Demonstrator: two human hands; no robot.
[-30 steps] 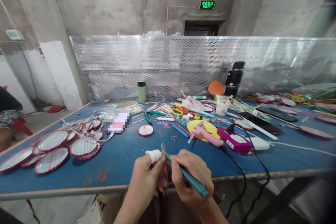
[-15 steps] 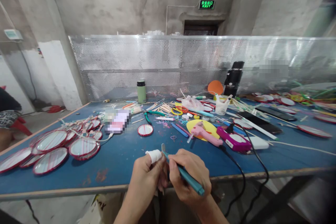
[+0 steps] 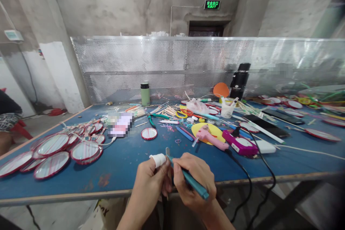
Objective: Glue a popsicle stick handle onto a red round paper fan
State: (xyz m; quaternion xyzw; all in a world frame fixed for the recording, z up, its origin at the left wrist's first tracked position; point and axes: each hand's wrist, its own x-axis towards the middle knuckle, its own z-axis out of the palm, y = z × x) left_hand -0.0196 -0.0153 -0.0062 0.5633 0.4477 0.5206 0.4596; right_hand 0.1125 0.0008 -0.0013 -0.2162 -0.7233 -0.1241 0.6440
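Here, teal knife (image 3: 195, 186) diag., tip up-left.

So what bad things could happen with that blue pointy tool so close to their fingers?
The teal tool in the right hand looks like a craft knife, and its tip sits right beside the left hand pinching the thin stick. A slip could nick a finger; only the thumb wears white tape.
The black cord of the pink glue gun hangs off the table edge near that hand; snagging it could drag the gun down.
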